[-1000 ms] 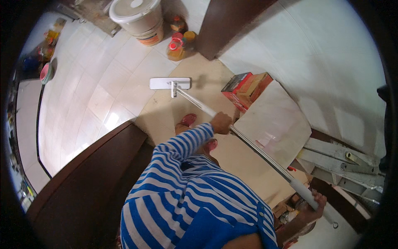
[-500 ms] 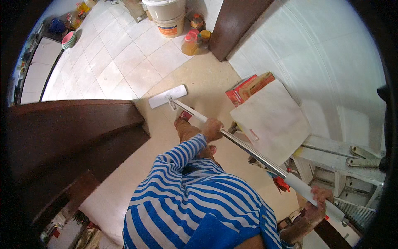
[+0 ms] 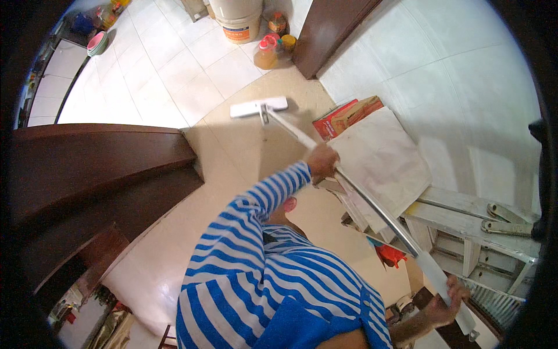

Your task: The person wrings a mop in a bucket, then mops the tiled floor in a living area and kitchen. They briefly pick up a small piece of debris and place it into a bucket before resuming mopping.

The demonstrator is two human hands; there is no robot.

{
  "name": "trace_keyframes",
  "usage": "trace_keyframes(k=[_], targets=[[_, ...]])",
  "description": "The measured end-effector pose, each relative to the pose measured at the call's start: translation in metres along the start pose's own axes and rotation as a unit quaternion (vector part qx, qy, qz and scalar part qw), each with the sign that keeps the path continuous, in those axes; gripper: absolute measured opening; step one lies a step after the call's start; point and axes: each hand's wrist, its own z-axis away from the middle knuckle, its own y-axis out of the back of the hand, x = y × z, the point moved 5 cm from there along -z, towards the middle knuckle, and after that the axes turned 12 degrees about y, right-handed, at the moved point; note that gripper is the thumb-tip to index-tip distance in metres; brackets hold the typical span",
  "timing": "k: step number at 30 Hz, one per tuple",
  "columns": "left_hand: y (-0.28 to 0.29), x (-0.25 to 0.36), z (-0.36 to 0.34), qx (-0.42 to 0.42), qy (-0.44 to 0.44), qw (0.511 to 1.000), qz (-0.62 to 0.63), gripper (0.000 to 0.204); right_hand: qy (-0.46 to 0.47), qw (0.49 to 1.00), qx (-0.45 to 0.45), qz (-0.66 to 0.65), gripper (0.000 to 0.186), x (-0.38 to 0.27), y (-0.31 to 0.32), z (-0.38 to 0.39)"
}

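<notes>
A flat mop (image 3: 372, 200) slants across the view, its long handle white at both ends with a bare metal length between. My left hand (image 3: 322, 160), at the end of a blue-and-white striped sleeve, is closed round the lower white part of the handle. Low on the right, my right hand (image 3: 449, 302) grips the white upper end. The mop's white rectangular head (image 3: 243, 109) lies flat on the beige floor, near the doorway's edge where white tiles begin.
A white-topped box or stool (image 3: 383, 163) and a red carton (image 3: 336, 119) stand right of the handle. A metal stepladder (image 3: 465, 221) leans further right. Bottles (image 3: 267, 53) and a white bucket (image 3: 238, 26) sit beyond the dark door frame (image 3: 325, 38). Dark wooden furniture (image 3: 104, 168) fills the left.
The mop head has slid forward and to the right across the floor. My left hand has gone forward and right with the handle; my right hand has dropped slightly lower.
</notes>
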Motion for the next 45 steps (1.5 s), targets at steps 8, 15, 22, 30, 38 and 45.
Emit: trace_keyframes(k=[8, 15, 22, 30, 38, 45], targets=[[0.025, -0.091, -0.064, 0.000, -0.005, 0.999, -0.053, 0.013, -0.115, 0.984, -0.104, 0.082, 0.023, 0.051, -0.107, 0.010], [-0.035, 0.004, 0.010, -0.010, 0.011, 0.998, 0.057, 0.016, -0.036, 0.974, -0.092, 0.205, 0.025, -0.027, -0.040, -0.021], [-0.025, 0.050, 0.061, 0.009, -0.035, 0.990, 0.134, 0.014, 0.062, 0.990, -0.122, -0.046, 0.019, -0.068, 0.002, -0.032], [0.042, -0.100, -0.003, 0.092, 0.093, 0.990, 0.046, 0.021, 0.016, 0.998, -0.050, -0.026, 0.020, 0.041, -0.091, -0.027], [0.102, -0.214, -0.083, 0.027, 0.097, 0.984, -0.149, 0.006, -0.129, 0.983, -0.102, -0.078, 0.009, 0.126, -0.214, -0.018], [0.018, -0.136, -0.055, -0.028, 0.041, 0.978, -0.204, 0.018, -0.087, 0.993, -0.075, 0.014, 0.013, 0.091, -0.123, -0.007]])
